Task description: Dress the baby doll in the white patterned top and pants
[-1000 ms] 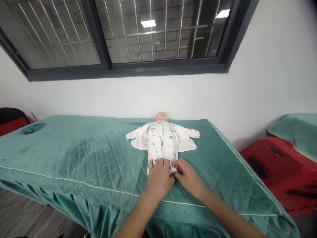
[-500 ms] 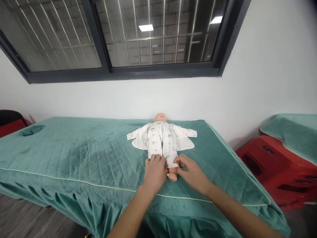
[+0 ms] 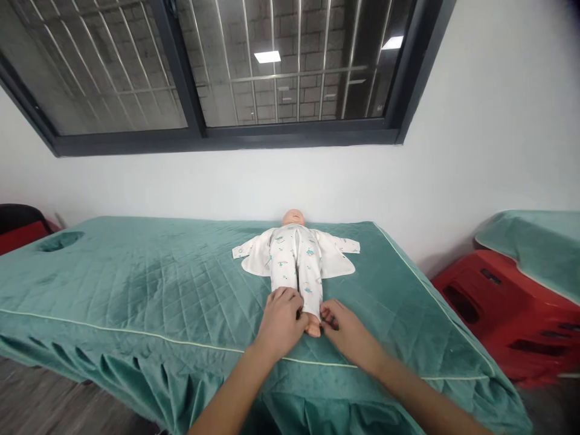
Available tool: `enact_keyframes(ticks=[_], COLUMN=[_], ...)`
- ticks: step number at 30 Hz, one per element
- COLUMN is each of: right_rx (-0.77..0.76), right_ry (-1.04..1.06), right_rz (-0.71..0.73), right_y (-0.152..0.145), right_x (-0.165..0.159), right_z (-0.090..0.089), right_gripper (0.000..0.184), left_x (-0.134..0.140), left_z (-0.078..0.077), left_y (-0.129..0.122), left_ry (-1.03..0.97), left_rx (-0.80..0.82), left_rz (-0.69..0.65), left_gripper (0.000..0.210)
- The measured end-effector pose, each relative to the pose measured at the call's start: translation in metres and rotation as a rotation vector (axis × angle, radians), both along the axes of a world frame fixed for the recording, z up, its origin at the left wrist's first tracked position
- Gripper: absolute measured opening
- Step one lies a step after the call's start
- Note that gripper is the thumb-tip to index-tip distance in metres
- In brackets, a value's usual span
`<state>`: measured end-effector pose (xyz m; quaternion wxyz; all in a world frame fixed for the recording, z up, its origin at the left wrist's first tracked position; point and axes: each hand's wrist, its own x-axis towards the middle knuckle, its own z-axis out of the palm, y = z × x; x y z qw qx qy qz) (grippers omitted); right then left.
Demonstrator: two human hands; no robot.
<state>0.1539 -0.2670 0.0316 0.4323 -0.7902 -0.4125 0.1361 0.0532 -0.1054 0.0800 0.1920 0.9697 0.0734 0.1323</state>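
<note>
A baby doll [image 3: 293, 216] lies on its back on the green massage bed, feet toward me. It has on white printed trousers [image 3: 285, 266] and a white long-sleeved top [image 3: 338, 261] with sleeves spread wide. My left hand [image 3: 281, 320] is closed over the lower end of the left-side trouser leg and covers that foot; its thumb reaches beside the other foot. At the right-side trouser cuff, my right hand [image 3: 345, 329] pinches the fabric edge with curled fingers. One bare foot [image 3: 313, 326] shows between my hands below that cuff.
The quilted green bed cover [image 3: 158, 290] has a face hole [image 3: 61, 240] at the far left. A barred window [image 3: 294, 72] sits in the white wall behind. Red plastic stools [image 3: 502, 314] stand off the right end, with green cloth [image 3: 539, 241] above.
My right hand has moved down toward the foot, and the right-side trouser cuff now sits lower, covering more of the ankle. My left hand stays at the other leg, shifted slightly.
</note>
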Motion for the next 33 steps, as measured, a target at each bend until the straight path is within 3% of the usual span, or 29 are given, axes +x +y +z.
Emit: enact_keyframes(ticks=[5, 11, 19, 26, 33], right_rx=[0.031, 0.035, -0.023, -0.048, -0.18], right_ry=[0.06, -0.089, -0.062, -0.089, -0.139], right_rz=[-0.042, -0.131, -0.11, -0.102, -0.092], right_y=[0.012, 0.021, 0.001, -0.015, -0.018], right_x=[-0.006, -0.002, -0.008, -0.024, -0.031], right_z=[-0.006, -0.022, 0.013, 0.04, 0.014], right_gripper=[0.017, 0.008, 0.008, 0.014, 0.01], left_x=[0.001, -0.002, -0.012, -0.023, -0.031], left_z=[-0.002, -0.004, 0.003, 0.017, -0.001], left_y=[0.001, 0.007, 0.019, 0.009, -0.001], left_ry=[0.004, -0.001, -0.073, -0.162, -0.121], left_rx=[0.011, -0.006, -0.154, -0.235, -0.101], left_rz=[-0.011, -0.028, -0.101, -0.123, -0.068], left_gripper=[0.009, 0.01, 0.01, 0.013, 0.009])
